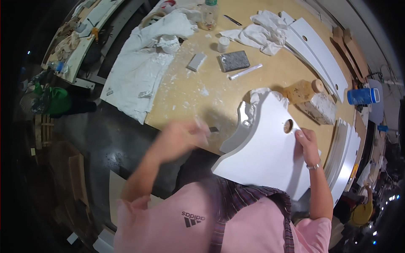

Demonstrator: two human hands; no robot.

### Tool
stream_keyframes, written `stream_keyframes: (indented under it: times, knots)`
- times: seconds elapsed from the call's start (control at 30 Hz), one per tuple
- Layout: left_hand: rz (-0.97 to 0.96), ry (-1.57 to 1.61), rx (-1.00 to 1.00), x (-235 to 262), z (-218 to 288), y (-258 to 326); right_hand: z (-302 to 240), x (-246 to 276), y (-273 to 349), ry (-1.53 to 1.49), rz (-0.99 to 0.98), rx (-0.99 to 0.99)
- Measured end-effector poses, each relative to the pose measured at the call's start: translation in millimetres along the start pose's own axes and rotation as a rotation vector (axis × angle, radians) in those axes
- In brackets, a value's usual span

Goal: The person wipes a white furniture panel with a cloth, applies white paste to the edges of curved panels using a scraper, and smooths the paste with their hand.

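Note:
A white curved panel [263, 147] with a round hole lies over the near edge of the wooden workbench [198, 97]. My right hand [306, 144] rests flat on the panel's right side, just beside the hole, pressing it down. My left hand [183, 135] is blurred by motion at the bench's near edge, left of the panel. It is closed around a small dark tool [213, 129] whose tip points toward the panel's scalloped edge.
On the bench lie a large white cloth [141, 67], crumpled rags [261, 31], a grey sanding block [196, 61], a dark speckled pad [234, 60], a white marker [245, 71], a plastic bottle [209, 14] and an amber bottle [301, 90]. More white curved panels [320, 55] are stacked at right.

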State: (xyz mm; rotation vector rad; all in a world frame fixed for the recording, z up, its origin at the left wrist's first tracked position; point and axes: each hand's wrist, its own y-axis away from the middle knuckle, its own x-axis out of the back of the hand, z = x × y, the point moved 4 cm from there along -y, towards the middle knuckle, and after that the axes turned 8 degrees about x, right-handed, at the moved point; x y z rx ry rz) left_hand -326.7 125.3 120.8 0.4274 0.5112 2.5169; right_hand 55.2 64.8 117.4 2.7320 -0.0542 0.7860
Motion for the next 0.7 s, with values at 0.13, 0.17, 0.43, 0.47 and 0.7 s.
stream_keyframes:
  times: [0.13,0.17,0.43,0.47,0.7]
  knots:
    - [0.796,-0.26,-0.297,126.4,-45.9,-85.8,-27.0,9.8,21.2,0.064,0.093,0.033]
    - [0.88,-0.39,-0.38,148.5,-48.3,-100.5,-30.1,7.6,23.4,0.051,0.091,0.038]
    - [0.98,-0.939,-0.543,202.7,-65.1,-192.7,5.0,15.1,52.0,0.018,0.222,-0.105]
    - [0.98,-0.995,-0.542,209.2,-70.6,-195.2,-0.8,10.7,50.0,0.047,0.238,-0.069]
    - [1.035,-1.016,-0.478,229.1,-75.1,-188.1,1.6,2.5,64.4,0.017,0.153,-0.164]
